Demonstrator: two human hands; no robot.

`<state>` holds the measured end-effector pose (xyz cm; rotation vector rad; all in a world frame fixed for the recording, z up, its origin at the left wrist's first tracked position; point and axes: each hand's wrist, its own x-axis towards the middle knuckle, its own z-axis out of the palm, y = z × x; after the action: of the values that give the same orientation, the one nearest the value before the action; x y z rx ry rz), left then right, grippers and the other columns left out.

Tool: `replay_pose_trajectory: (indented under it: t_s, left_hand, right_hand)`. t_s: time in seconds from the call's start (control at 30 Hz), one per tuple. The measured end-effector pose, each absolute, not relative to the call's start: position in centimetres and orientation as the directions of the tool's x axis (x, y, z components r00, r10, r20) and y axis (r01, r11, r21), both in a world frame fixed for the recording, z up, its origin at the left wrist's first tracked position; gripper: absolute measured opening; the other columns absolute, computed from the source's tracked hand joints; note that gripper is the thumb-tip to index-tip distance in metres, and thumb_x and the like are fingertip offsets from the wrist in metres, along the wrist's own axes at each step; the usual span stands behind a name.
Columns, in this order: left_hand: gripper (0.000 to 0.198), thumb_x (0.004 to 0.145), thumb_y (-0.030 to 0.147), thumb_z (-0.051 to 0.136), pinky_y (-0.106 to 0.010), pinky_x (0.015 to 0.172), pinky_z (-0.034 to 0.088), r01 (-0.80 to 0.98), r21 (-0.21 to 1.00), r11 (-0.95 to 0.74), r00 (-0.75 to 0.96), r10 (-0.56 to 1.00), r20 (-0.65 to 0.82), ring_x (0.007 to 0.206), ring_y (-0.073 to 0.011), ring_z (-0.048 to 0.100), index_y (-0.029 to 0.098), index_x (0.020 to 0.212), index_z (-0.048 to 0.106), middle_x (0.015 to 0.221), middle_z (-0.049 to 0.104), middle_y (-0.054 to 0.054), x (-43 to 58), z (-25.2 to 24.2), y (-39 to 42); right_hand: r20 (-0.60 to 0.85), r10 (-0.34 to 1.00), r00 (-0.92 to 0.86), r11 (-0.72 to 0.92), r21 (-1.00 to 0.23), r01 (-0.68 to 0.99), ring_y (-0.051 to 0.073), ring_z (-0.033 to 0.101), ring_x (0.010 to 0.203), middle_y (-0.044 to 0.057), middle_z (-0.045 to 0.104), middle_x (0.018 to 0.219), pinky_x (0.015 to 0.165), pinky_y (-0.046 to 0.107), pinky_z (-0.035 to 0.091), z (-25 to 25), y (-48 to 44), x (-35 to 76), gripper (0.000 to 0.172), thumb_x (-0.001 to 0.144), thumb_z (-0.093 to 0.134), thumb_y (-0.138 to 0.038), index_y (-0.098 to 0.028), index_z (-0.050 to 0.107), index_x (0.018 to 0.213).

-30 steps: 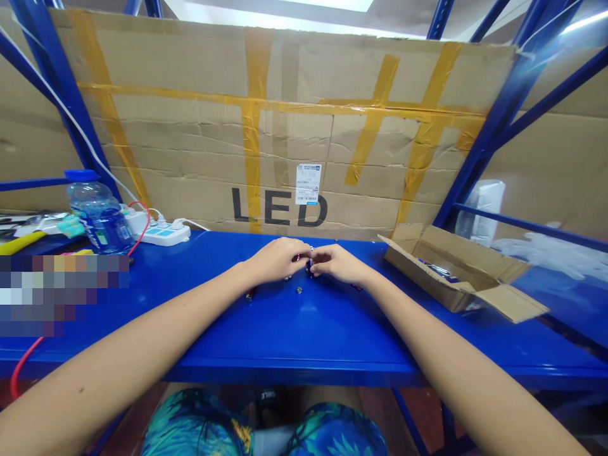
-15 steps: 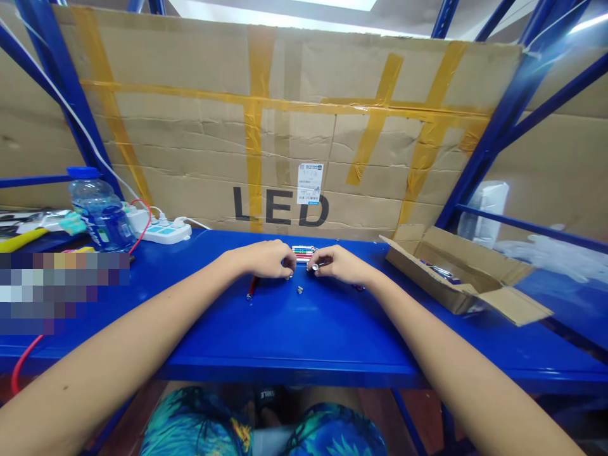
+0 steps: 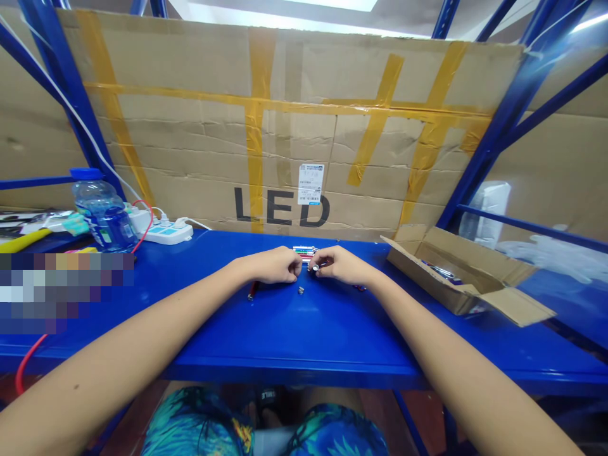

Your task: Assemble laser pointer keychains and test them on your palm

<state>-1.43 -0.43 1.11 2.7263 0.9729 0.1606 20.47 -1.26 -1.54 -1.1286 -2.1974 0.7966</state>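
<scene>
My right hand (image 3: 338, 266) is closed around a small dark tube with a shiny, round, open-looking end (image 3: 315, 268). Just left of it, my left hand (image 3: 280, 265) has its fingers curled together; whatever they pinch is hidden. Behind both hands lies a row of slim, shiny coloured tubes (image 3: 304, 251), partly covered by the fingers. On the table in front of the hands sits a tiny silvery metal piece (image 3: 301, 291). A red tube with a metal end (image 3: 252, 291) pokes out from under my left wrist. Small red and dark items (image 3: 360, 288) lie beside my right forearm.
An open cardboard box (image 3: 456, 297) with pen-like items stands on the right of the blue table (image 3: 294, 342). At left are a blue-capped bottle (image 3: 102, 212), a white power strip (image 3: 166, 231) and a red cable (image 3: 23, 367). A large taped cardboard sheet (image 3: 199, 152) closes off the back.
My left hand has shifted slightly right, nearer my right hand, and its fingers have turned inward. The right hand keeps the small tube in nearly the same place.
</scene>
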Motion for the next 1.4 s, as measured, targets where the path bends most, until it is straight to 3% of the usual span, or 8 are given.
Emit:
replay_pose_trajectory:
  t_s: [0.23, 0.7, 0.83, 1.0, 1.07, 1.4]
  left_hand:
    - [0.008, 0.085, 0.019, 0.055, -0.027, 0.073, 0.044, 0.412, 0.259, -0.873, 0.736, 0.487, 0.47, 0.082, -0.016, 0.059, 0.017, 0.087, 0.063, 0.086, 0.065, -0.003, -0.5, 0.5, -0.3]
    - [0.012, 0.088, 0.02, 0.054, -0.031, 0.084, 0.043, 0.359, 0.121, -0.925, 0.804, 0.373, 0.462, 0.094, -0.0188, 0.057, 0.017, 0.095, 0.063, 0.098, 0.061, -0.006, -0.3, 0.0, -0.5]
    - [0.016, 0.085, 0.02, 0.052, -0.028, 0.074, 0.043, 0.479, 0.116, -0.87, 0.795, 0.486, 0.364, 0.084, -0.0183, 0.059, 0.018, 0.093, 0.066, 0.092, 0.066, -0.005, -1.4, 1.5, -0.3]
    - [0.022, 0.076, 0.019, 0.056, -0.026, 0.064, 0.04, 0.599, 0.109, -0.793, 0.797, 0.604, 0.009, 0.074, -0.0169, 0.06, 0.021, 0.093, 0.071, 0.089, 0.069, -0.004, -3.0, 2.4, 0.1]
    - [0.025, 0.074, 0.02, 0.057, -0.025, 0.063, 0.04, 0.611, 0.125, -0.782, 0.791, 0.607, -0.071, 0.074, -0.0164, 0.06, 0.021, 0.095, 0.071, 0.09, 0.069, -0.004, -3.3, 2.3, 0.4]
    - [0.016, 0.073, 0.019, 0.058, -0.023, 0.059, 0.038, 0.64, 0.177, -0.747, 0.768, 0.624, -0.146, 0.069, -0.0143, 0.058, 0.018, 0.086, 0.068, 0.083, 0.067, -0.003, -2.6, 2.6, -0.5]
  right_hand:
    - [0.196, 0.838, -0.51, 0.47, -0.732, 0.492, 0.017, 0.059, 0.079, 0.002, 0.066, 0.082, 0.074, 0.028, 0.044, -1.4, -1.5, 20.3, 0.017, 0.07, 0.06, -0.018, -0.016, 0.064, 0.086]
    - [0.21, 0.843, -0.494, 0.47, -0.734, 0.49, 0.016, 0.057, 0.074, -0.001, 0.062, 0.076, 0.072, 0.028, 0.044, -1.4, -1.5, 20.3, 0.009, 0.069, 0.061, -0.019, -0.018, 0.059, 0.077]
    - [0.195, 0.847, -0.494, 0.454, -0.749, 0.482, 0.017, 0.059, 0.078, 0.001, 0.065, 0.081, 0.074, 0.028, 0.045, -1.4, -1.4, 20.4, 0.014, 0.069, 0.062, -0.019, -0.017, 0.062, 0.083]
    - [0.184, 0.842, -0.507, 0.454, -0.749, 0.482, 0.017, 0.061, 0.081, 0.002, 0.067, 0.084, 0.078, 0.029, 0.046, -1.3, -1.4, 20.4, 0.015, 0.069, 0.063, -0.02, -0.017, 0.064, 0.084]
    - [0.186, 0.839, -0.512, 0.46, -0.746, 0.481, 0.017, 0.061, 0.081, 0.002, 0.066, 0.083, 0.078, 0.029, 0.046, -1.2, -1.5, 20.4, 0.015, 0.07, 0.063, -0.02, -0.017, 0.064, 0.084]
    - [0.187, 0.844, -0.502, 0.456, -0.744, 0.489, 0.017, 0.059, 0.079, 0.002, 0.065, 0.082, 0.077, 0.031, 0.046, -1.3, -1.5, 20.2, 0.015, 0.071, 0.062, -0.019, -0.016, 0.064, 0.085]
